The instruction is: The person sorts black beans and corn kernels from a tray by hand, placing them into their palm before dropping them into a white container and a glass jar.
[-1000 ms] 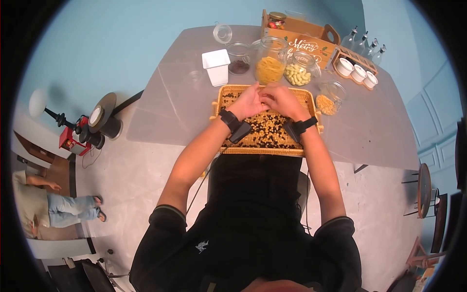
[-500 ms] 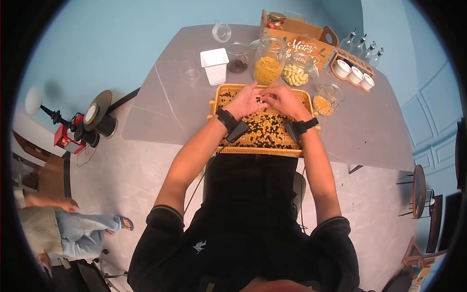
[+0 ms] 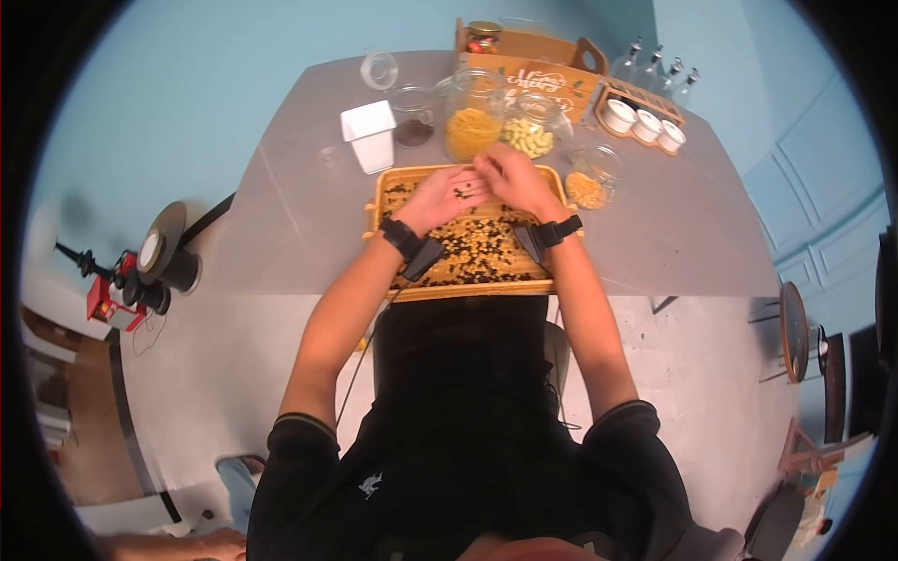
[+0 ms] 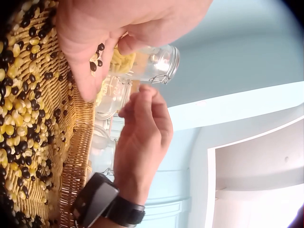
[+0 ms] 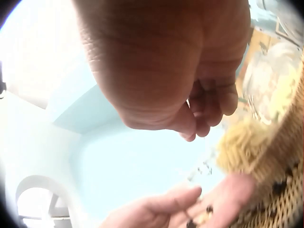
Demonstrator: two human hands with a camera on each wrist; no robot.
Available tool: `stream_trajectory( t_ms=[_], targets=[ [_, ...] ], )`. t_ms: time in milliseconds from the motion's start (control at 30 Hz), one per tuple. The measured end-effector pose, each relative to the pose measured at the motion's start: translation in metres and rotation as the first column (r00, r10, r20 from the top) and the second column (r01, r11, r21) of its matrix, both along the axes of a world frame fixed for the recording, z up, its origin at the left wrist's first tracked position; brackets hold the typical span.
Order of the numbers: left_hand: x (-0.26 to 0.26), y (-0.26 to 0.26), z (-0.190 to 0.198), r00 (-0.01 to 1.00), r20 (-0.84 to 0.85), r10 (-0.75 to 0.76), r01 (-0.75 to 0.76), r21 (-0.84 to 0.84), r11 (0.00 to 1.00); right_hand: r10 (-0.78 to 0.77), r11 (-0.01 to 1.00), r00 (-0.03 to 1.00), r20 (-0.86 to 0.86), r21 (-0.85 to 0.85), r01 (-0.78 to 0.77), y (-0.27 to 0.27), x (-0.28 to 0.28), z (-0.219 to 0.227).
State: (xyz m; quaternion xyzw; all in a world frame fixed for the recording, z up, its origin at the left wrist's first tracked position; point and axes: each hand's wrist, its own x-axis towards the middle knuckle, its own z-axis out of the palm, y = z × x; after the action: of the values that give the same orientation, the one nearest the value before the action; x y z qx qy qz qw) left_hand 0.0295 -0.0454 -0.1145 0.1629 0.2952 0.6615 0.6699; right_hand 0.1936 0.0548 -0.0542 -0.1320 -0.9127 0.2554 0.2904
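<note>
My left hand is held palm up over a rectangular wicker tray, its fingers fairly straight. Several black beans and a paler kernel or two lie on that palm. Close beside its fingertips, toward the tray's far right, my right hand hangs with curled fingers. Its thumb and fingertips are drawn together in the right wrist view, and no object shows between them. Black beans and yellow kernels are mixed across the tray floor, densest toward the near side.
Behind the tray stand a white tapered container, a jar with dark contents, a pasta jar and a jar of pale curved pieces. A jar of yellow kernels sits to the right. Farther back are a wooden box and glass bottles.
The right fingers have come away from the left palm, where they were pinching, so the beans there show more. The head view has shifted, and another person has walked mostly out of sight.
</note>
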Motion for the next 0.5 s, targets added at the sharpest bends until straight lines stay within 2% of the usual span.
stream_trajectory(
  t_ms=[67, 100, 167, 233, 333, 433, 500],
  targets=[
    [0.002, -0.002, 0.005, 1.000, 0.003, -0.003, 0.003, -0.029, 1.000, -0.094, 0.996, 0.984, -0.152, -0.003, 0.094, 0.015, 0.012, 0.015],
    [0.003, -0.004, 0.008, 1.000, -0.014, 0.005, -0.006, -0.031, 0.999, -0.244, 0.964, 0.957, -0.156, 0.069, 0.257, 0.021, 0.024, 0.026],
    [0.003, -0.006, 0.011, 0.999, -0.036, 0.021, -0.021, -0.017, 1.000, -0.349, 0.905, 0.904, -0.247, 0.161, 0.394, 0.063, 0.049, 0.028],
    [0.004, -0.005, 0.008, 0.997, -0.075, 0.014, -0.015, -0.010, 1.000, -0.485, 0.827, 0.855, -0.184, 0.220, 0.517, 0.086, 0.077, 0.047],
    [-0.002, -0.002, 0.002, 0.997, -0.082, -0.007, 0.007, 0.008, 1.000, -0.527, 0.846, 0.847, 0.071, 0.140, 0.515, 0.101, 0.111, 0.059],
    [0.000, 0.000, 0.001, 0.995, -0.096, 0.002, -0.002, 0.007, 1.000, -0.550, 0.826, 0.835, 0.036, 0.175, 0.536, 0.110, 0.116, 0.054],
    [0.004, -0.002, 0.005, 0.990, -0.138, 0.025, -0.025, 0.002, 1.000, -0.465, 0.873, 0.885, -0.014, 0.158, 0.461, 0.102, 0.104, 0.053]
  ],
)
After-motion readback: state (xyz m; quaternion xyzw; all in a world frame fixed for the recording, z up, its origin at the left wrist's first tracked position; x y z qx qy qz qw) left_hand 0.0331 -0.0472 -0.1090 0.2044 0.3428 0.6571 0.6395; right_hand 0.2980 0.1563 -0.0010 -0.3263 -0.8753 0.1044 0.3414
